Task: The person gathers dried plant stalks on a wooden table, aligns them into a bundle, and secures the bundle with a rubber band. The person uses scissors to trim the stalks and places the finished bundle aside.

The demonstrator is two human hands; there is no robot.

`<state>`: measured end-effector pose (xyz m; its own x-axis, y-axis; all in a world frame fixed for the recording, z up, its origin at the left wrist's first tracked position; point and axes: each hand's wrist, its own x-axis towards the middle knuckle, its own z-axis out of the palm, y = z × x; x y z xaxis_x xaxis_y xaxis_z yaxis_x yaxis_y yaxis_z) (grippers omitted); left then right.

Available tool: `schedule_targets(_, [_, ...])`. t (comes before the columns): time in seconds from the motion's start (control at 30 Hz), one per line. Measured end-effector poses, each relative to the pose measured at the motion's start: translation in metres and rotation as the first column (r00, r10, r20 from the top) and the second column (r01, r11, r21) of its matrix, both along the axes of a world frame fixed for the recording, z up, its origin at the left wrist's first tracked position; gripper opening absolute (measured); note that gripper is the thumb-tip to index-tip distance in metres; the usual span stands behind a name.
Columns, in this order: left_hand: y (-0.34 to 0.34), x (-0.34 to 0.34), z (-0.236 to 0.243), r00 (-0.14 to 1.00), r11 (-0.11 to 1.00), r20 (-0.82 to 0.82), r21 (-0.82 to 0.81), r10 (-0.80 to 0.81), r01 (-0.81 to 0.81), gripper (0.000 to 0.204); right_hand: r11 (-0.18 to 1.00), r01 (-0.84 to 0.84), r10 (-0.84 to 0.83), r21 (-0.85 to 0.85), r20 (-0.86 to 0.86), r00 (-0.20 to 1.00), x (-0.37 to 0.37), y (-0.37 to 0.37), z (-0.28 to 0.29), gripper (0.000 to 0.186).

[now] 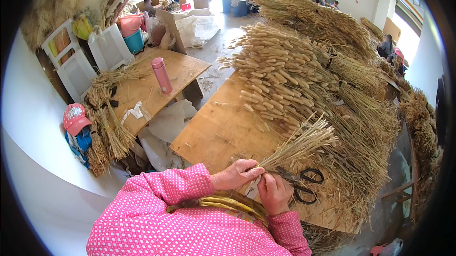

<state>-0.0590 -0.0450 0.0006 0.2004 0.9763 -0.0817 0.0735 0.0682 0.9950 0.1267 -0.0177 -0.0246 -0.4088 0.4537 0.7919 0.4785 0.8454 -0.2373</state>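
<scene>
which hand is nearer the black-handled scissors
Right. The right hand is just left of the black-handled scissors, near their blades; the left hand is farther left, holding the dried-stem bundle.

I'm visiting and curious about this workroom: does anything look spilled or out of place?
Loose straw bits lie scattered on the wooden table beside the black-handled scissors; they look untidy next to the gathered bundle in the left hand. Nothing appears damaged.

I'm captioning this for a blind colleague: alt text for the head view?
The left hand grips a bundle of dry straw-coloured stems, the right hand beside it, at a brown wooden table bearing black-handled scissors and heaped beige grass.
</scene>
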Motion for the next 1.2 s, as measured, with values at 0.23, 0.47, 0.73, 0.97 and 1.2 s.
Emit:
schedule_targets(0.23, [0.002, -0.004, -0.003, 0.999, 0.998, -0.014, 0.050, 0.050, -0.049, 0.027, 1.000, 0.002, -0.001, -0.010, 0.015, 1.000, -0.007, -0.001, 0.006, 0.030])
schedule_targets(0.47, [0.001, -0.001, -0.004, 0.999, 0.999, 0.014, -0.026, 0.046, -0.046, 0.026, 1.000, 0.001, -0.002, 0.023, 0.086, 0.996, -0.004, 0.002, 0.014, 0.030])
schedule_targets(0.73, [-0.003, 0.002, 0.008, 0.992, 0.989, -0.032, 0.094, 0.120, -0.116, 0.021, 0.928, -0.093, 0.060, -0.360, -0.102, 0.993, -0.012, -0.004, 0.014, 0.015])
schedule_targets(0.97, [-0.007, 0.000, 0.020, 0.991, 0.992, 0.106, 0.091, 0.079, -0.089, 0.018, -0.107, -0.874, -0.407, -0.474, -0.781, 0.474, -0.022, 0.000, 0.007, 0.013])
schedule_targets(1.2, [0.001, -0.010, 0.013, 0.978, 0.994, 0.184, -0.071, 0.099, -0.087, 0.020, 0.135, -0.564, -0.157, -0.815, -0.579, 0.800, -0.006, 0.008, 0.010, 0.013])
